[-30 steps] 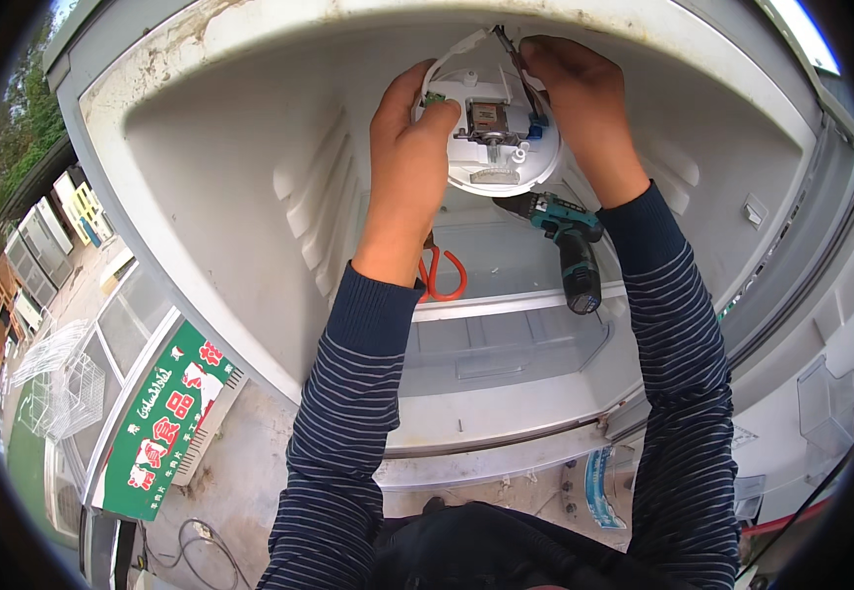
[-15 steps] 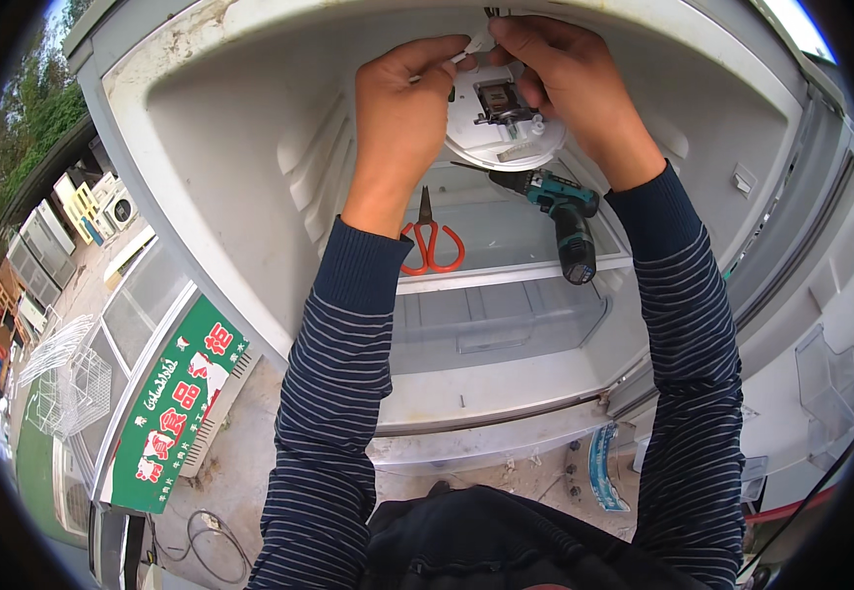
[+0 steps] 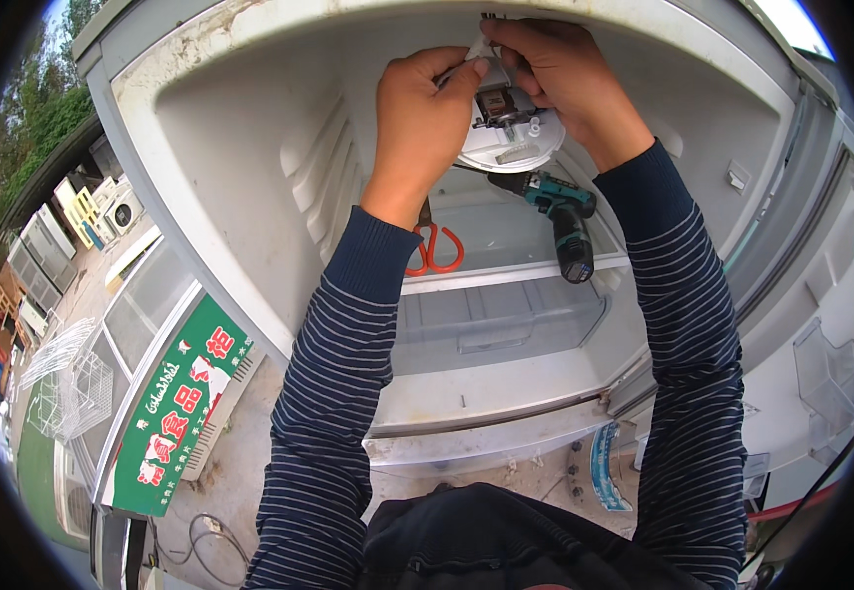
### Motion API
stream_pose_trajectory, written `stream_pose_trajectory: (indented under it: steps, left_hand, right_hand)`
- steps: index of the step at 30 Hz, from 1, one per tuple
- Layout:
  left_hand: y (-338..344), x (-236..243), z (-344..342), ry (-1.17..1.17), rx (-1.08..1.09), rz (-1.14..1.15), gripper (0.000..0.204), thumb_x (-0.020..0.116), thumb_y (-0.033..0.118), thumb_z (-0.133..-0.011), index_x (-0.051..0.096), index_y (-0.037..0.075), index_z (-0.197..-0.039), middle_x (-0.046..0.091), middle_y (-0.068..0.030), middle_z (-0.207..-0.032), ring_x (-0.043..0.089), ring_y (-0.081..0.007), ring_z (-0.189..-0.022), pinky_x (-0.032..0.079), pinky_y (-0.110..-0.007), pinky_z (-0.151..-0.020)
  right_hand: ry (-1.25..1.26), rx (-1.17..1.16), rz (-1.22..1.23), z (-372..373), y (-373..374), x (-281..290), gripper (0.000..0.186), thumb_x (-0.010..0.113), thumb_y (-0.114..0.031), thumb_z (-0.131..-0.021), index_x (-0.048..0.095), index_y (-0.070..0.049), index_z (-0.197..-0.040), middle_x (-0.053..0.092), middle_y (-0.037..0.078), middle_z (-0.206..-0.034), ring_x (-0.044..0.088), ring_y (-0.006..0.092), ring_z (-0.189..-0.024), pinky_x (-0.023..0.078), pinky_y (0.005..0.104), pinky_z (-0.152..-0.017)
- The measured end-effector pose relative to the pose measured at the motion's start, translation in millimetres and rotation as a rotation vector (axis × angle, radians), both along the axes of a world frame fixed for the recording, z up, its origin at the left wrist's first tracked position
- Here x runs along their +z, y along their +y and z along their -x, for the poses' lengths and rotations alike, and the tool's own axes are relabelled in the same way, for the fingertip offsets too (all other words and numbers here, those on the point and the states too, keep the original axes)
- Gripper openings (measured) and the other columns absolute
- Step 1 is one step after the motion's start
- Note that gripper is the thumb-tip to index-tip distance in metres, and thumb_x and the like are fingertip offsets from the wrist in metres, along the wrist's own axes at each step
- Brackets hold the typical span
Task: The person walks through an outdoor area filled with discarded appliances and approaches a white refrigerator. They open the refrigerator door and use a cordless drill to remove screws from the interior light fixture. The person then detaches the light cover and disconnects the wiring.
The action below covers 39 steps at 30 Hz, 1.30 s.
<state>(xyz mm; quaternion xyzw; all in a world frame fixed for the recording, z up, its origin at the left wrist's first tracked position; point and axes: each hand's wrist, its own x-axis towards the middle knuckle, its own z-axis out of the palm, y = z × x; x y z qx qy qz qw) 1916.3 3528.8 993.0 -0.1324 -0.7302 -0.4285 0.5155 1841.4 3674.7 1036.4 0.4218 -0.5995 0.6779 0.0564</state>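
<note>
Inside an open fridge compartment, my left hand (image 3: 422, 123) is closed in a pinch on a small white wire connector (image 3: 479, 45). At the connector's upper end my right hand (image 3: 570, 79) is also closed, thumb and fingers pinched around it near some dark wires (image 3: 491, 17). Just below the hands is a round white unit (image 3: 506, 155) with a small motor (image 3: 502, 104) on its face; my fingers partly cover it. Under it a teal and black cordless drill (image 3: 567, 218) lies on the shelf. Red-handled scissors (image 3: 444, 251) lie beside my left wrist, which hides much of their blades.
A glass shelf (image 3: 496, 236) and a clear drawer (image 3: 506, 320) sit low in the fridge (image 3: 220, 187). Its door (image 3: 791, 324) stands open at right. At left are a green sign panel (image 3: 176, 413), wire baskets (image 3: 73, 388) and a loose cable (image 3: 213, 536) on the ground.
My left hand has moved right and slightly down, closer to my right hand, and now covers more of the scissors' blades. Both hands keep their pinch at the connector.
</note>
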Motion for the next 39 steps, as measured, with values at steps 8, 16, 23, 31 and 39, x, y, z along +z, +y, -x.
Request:
stream_pose_trajectory:
  steps: [8, 16, 23, 31, 39]
  left_hand:
    - [-2.0, -0.1, 5.8, -0.036, -0.104, -0.041, 0.027, 0.068, 0.020, -0.097, 0.076, -0.005, -0.104, 0.071, -0.0052, -0.083, 0.059, -0.0104, -0.078, 0.049, -0.028, -0.072]
    - [-4.5, 0.6, 16.7, 0.082, -0.115, 0.008, 0.026, 0.067, 0.018, -0.096, 0.069, -0.006, -0.087, 0.059, -0.0060, -0.066, 0.047, -0.0122, -0.064, 0.041, -0.032, -0.060]
    - [3.8, 0.1, 17.0, 0.128, -0.098, 0.017, 0.029, 0.067, 0.019, -0.096, 0.068, -0.006, -0.080, 0.053, -0.0099, -0.057, 0.043, -0.0144, -0.053, 0.036, -0.033, -0.052]
    - [9.2, -5.1, 17.8, 0.229, 0.221, 0.201, 0.024, 0.067, 0.020, -0.096, 0.075, 0.000, -0.085, 0.070, -0.0161, -0.075, 0.056, -0.0312, -0.073, 0.046, -0.041, -0.077]
    - [8.4, -7.3, 15.5, 0.232, 0.272, 0.206, 0.022, 0.067, 0.019, -0.096, 0.076, 0.000, -0.093, 0.072, -0.0159, -0.079, 0.056, -0.0298, -0.074, 0.048, -0.040, -0.078]
  right_hand:
    - [0.013, 0.016, -0.047, 1.2, 2.0, -0.4, 0.032, 0.074, -0.032, -0.094, 0.063, -0.009, -0.075, 0.047, -0.004, -0.060, 0.039, 0.0044, -0.050, 0.025, 0.0240, -0.045]
    - [0.028, 0.000, -0.123, -2.4, 3.7, -0.1, 0.034, 0.072, -0.035, -0.096, 0.064, -0.008, -0.077, 0.049, -0.003, -0.060, 0.042, 0.0034, -0.051, 0.027, 0.0227, -0.045]
    - [0.008, 0.047, -0.095, 6.4, -1.2, -0.1, 0.036, 0.074, -0.035, -0.093, 0.067, -0.004, -0.076, 0.054, 0.001, -0.060, 0.045, 0.0082, -0.049, 0.032, 0.0258, -0.046]
    - [-0.024, -0.091, -0.070, 2.3, -14.7, -0.6, 0.031, 0.072, -0.027, -0.095, 0.073, 0.003, -0.086, 0.062, 0.006, -0.065, 0.049, 0.0121, -0.049, 0.038, 0.0293, -0.045]
    - [-0.080, -0.005, -0.002, 3.6, -13.5, -0.1, 0.033, 0.068, -0.025, -0.099, 0.068, 0.002, -0.079, 0.061, 0.007, -0.062, 0.045, 0.0127, -0.046, 0.038, 0.0297, -0.044]
